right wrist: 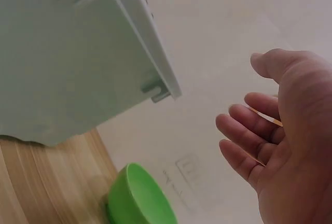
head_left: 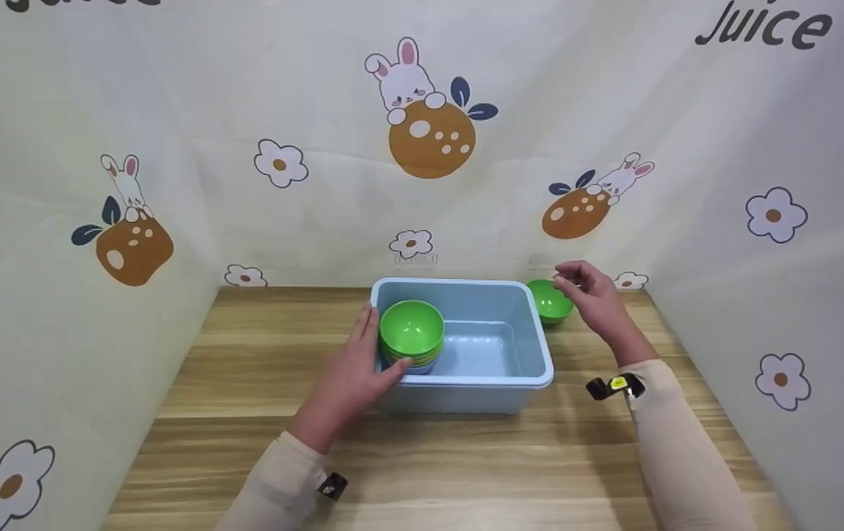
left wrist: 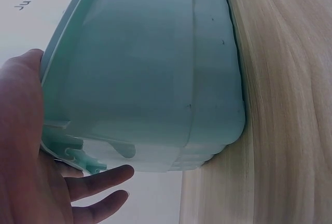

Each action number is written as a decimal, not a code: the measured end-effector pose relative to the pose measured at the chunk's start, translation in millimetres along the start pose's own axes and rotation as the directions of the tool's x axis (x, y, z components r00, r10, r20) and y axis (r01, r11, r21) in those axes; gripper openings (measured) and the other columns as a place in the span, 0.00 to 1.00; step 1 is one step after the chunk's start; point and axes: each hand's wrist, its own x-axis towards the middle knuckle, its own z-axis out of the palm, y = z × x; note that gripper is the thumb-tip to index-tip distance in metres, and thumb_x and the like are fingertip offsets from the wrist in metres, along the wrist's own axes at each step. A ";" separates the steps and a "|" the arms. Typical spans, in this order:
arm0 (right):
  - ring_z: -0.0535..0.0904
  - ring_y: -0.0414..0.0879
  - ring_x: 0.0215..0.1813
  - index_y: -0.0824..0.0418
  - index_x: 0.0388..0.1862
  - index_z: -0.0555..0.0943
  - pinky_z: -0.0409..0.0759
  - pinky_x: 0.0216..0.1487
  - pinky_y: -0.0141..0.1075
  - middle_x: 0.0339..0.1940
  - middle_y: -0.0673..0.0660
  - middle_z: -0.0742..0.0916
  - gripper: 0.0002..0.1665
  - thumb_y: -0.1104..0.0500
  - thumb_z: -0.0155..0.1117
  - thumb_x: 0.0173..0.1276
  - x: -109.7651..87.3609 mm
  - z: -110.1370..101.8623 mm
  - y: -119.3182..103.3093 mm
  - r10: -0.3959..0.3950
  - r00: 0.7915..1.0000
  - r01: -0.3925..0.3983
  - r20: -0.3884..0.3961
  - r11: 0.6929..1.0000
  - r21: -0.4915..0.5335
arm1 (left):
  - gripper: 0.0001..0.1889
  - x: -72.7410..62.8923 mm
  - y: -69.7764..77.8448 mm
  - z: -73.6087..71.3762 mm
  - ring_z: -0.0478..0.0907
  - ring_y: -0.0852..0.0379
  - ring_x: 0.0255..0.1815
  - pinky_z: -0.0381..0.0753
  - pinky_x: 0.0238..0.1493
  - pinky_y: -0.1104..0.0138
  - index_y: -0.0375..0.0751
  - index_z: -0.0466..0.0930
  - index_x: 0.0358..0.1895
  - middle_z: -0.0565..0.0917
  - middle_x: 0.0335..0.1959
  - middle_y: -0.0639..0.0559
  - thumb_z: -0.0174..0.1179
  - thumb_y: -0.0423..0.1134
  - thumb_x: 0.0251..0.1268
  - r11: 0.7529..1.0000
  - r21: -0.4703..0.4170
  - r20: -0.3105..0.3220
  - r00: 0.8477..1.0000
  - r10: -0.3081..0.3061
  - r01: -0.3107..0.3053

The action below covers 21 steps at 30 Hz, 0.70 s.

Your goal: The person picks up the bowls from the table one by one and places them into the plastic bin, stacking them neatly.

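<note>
A light blue plastic bin (head_left: pixel 488 380) stands on the table. Inside its left end is a stack of bowls, with a green bowl (head_left: pixel 413 328) on top. My left hand (head_left: pixel 351 376) holds the bin's front left corner, its thumb over the front rim and its fingers along the left side. In the left wrist view two of those fingers (left wrist: pixel 98 183) stretch out beside the bin wall (left wrist: pixel 129 68). Another green bowl (head_left: pixel 553 304) sits just right of the bin. My right hand (head_left: pixel 595 299) hovers by that bowl with loosely bent fingers and nothing in them.
The wood-grain table (head_left: pixel 267 369) extends around the bin. A printed cloth (head_left: pixel 333 96) with rabbits, oranges and flowers stands behind the table and along both sides. The bin's right side is close to the lone bowl.
</note>
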 end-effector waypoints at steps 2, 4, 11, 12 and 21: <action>0.82 0.41 0.50 0.75 0.66 0.80 0.79 0.50 0.27 0.54 0.72 0.87 0.20 0.62 0.65 0.85 -2.8 0.5 -0.8 0.011 1.000 -0.011 -0.024 1.000 -0.001 | 0.59 0.2 -0.4 -0.1 0.70 0.28 0.80 0.77 0.71 0.33 0.36 0.49 0.91 0.47 0.93 0.42 0.66 0.68 0.73 1.000 -0.005 0.001 1.000 0.000 0.000; 0.81 0.41 0.49 0.76 0.65 0.80 0.78 0.50 0.27 0.53 0.70 0.87 0.20 0.62 0.64 0.85 -7.0 0.1 -4.7 0.012 1.000 -0.012 -0.024 1.000 -0.011 | 0.59 0.4 -0.7 -0.3 0.70 0.28 0.80 0.77 0.71 0.33 0.36 0.48 0.91 0.47 0.93 0.42 0.66 0.69 0.73 1.000 -0.001 0.002 1.000 -0.002 0.002; 0.81 0.42 0.50 0.73 0.65 0.81 0.78 0.52 0.28 0.54 0.67 0.86 0.19 0.60 0.65 0.86 -6.6 -1.0 16.4 0.022 0.999 -0.023 -0.040 1.000 -0.018 | 0.59 0.3 -1.9 0.4 0.71 0.27 0.79 0.78 0.70 0.33 0.37 0.49 0.91 0.48 0.93 0.41 0.65 0.70 0.73 1.000 0.019 0.005 1.000 -0.010 0.010; 0.80 0.43 0.51 0.73 0.66 0.81 0.78 0.52 0.28 0.55 0.67 0.86 0.20 0.59 0.65 0.86 -5.0 -1.1 22.1 0.028 0.999 -0.029 -0.043 0.999 -0.027 | 0.59 0.4 -2.0 0.6 0.71 0.27 0.79 0.78 0.70 0.33 0.37 0.49 0.91 0.48 0.93 0.41 0.65 0.70 0.73 1.000 0.019 0.004 1.000 -0.012 0.012; 0.75 0.68 0.69 0.74 0.73 0.75 0.77 0.68 0.55 0.68 0.73 0.78 0.34 0.54 0.74 0.80 -5.1 5.6 49.7 0.002 1.000 -0.010 -0.028 0.954 -0.299 | 0.59 -0.2 0.5 0.1 0.68 0.28 0.82 0.76 0.72 0.33 0.40 0.48 0.92 0.48 0.93 0.42 0.64 0.71 0.73 0.999 0.015 0.021 0.999 -0.030 0.029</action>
